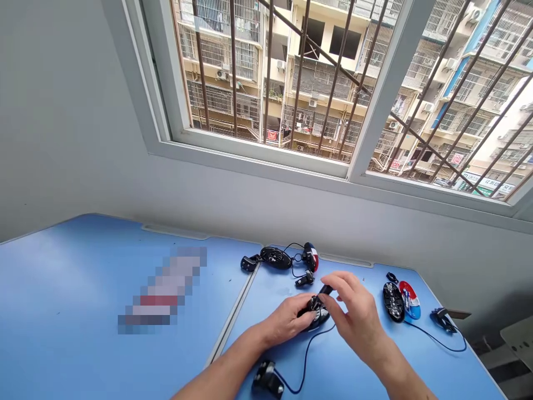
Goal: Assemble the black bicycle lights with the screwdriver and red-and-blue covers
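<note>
My left hand (291, 319) is closed around an oval black device (320, 319), steadying it on the blue table. Above it, my right hand (353, 305) pinches a short black stick-like piece (327, 289) between thumb and fingertips. The lower end of that piece meets the device, and my fingers hide how they join. A thin black cable (306, 361) curves from the device to a black clamp-like part (267, 380) near the front edge of the view.
Behind my hands lie a black oval unit (276, 258), a red, white and black one (310, 257) and small black clamps (305, 279). To the right are an opened black shell (393, 301), a red-and-blue shell (410, 300) and a cabled clamp (443, 320). A pixelated patch (166, 289) covers something leftward.
</note>
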Demonstrator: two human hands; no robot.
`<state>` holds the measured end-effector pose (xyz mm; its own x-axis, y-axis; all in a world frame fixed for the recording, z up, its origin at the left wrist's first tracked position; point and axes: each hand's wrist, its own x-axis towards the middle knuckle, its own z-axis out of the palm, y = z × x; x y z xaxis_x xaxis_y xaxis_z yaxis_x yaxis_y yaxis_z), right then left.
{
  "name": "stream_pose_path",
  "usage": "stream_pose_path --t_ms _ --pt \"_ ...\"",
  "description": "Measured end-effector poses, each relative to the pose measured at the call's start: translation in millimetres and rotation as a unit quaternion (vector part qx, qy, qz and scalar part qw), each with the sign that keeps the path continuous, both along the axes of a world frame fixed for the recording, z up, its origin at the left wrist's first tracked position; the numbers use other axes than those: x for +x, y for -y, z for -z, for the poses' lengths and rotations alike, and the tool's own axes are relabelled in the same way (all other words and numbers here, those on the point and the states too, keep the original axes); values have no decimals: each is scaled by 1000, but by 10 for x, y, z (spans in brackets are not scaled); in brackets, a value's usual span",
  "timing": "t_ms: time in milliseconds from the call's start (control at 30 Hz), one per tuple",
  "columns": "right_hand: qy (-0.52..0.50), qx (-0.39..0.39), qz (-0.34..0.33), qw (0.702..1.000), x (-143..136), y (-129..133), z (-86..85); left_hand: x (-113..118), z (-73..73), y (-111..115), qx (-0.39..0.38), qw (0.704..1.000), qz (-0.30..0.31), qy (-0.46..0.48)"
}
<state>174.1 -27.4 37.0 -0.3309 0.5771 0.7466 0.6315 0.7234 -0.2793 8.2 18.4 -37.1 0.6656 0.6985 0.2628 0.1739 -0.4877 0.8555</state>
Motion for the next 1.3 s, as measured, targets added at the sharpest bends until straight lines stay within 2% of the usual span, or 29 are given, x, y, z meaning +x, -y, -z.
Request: stream_pose_path --t_ms 267,667,900,1200,1300 --pt "14 -24 -60 998 39 35 -45 0 17 -4 6 1000 0 5" --pt "0 25 -10 1000 25 18 -30 -2 8 -7 2 1000 -4 -8" --pt "-1 -2 -33 999 -22 79 -78 -5 5 -16 0 1000 -2 -10" --pt "7 16 21 1000 -44 48 -44 -20 95 -49 -9 1000 -14 -12" --pt "7 -2 -4 1000 -29 48 -43 -21 91 -60 -10 1000 -12 -18"
